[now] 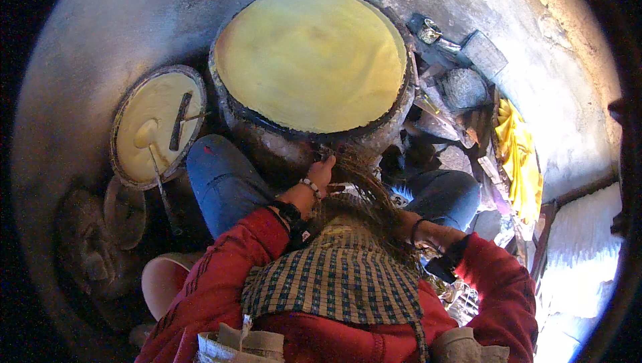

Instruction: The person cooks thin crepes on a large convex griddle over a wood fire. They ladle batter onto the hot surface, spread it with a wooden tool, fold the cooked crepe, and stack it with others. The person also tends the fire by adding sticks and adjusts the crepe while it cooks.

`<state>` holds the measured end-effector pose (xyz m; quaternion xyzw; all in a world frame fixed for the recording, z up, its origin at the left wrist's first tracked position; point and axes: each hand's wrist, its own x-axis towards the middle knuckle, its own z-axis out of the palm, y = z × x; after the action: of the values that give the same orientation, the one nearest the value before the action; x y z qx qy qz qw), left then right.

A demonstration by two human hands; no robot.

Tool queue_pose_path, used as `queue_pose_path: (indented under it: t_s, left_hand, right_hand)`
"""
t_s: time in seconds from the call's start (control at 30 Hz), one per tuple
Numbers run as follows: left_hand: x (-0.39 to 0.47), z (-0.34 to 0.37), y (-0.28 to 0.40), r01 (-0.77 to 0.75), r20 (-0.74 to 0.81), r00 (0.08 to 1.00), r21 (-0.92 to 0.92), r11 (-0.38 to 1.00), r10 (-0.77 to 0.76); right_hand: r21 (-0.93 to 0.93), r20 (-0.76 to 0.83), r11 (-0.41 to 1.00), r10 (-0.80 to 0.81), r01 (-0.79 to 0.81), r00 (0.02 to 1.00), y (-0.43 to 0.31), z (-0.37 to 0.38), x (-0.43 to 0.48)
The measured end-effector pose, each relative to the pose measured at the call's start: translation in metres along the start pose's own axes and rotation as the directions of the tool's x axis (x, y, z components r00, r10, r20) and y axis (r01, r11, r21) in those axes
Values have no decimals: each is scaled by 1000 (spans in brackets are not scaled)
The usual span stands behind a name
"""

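Observation:
In front of me is a broad round griddle on a clay stove [261, 143], covered by a thin yellow sheet of batter or flatbread [311, 62]. My left hand [319, 175], with a beaded bracelet at its wrist, is closed on the edge of a bundle of dry brown stalks [368, 182], just below the griddle's near rim. The stalks run from the stove front down across my lap. My right hand [401, 223] is mostly hidden among them, so its grip cannot be made out. A checked cloth [336, 272] covers my lap.
At left stands a round basin [116, 149] of pale batter, with a long-handled ladle [155, 162] and a T-shaped wooden spreader [179, 122] in it. To the right lie soot-darkened blocks [464, 89], split wood [494, 175] and a yellow cloth [516, 157] against the wall.

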<state>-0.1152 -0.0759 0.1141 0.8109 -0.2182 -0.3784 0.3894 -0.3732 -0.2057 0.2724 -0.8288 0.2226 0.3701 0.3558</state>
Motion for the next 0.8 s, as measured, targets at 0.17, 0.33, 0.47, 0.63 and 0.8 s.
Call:
queue_pose_path:
  t_s: [0.17, 0.33, 0.47, 0.63, 0.8]
  left_hand:
    - [-14, 14, 7, 45, -249, 962, -254, 966, -110]
    - [-6, -19, 28, 176, -74, 972, -404, 898, -224]
    - [-38, -37, 44, 285, 39, 951, -490, 823, -306]
    - [-60, -32, 37, 245, 307, 948, -519, 819, -89]
    - [-67, -46, 30, -523, 413, 825, 295, 800, 386]
  right_hand:
    - [-41, -136, 998, -56, 51, 989, 15, 12, 5]
    - [-160, -177, 952, -287, 261, 941, 35, 13, 57]
    - [-64, -200, 974, -225, 216, 954, 20, 8, 100]
    - [3, -266, 988, -146, 152, 953, -25, -10, 149]
    - [73, -357, 994, -46, 77, 933, -68, -28, 196]
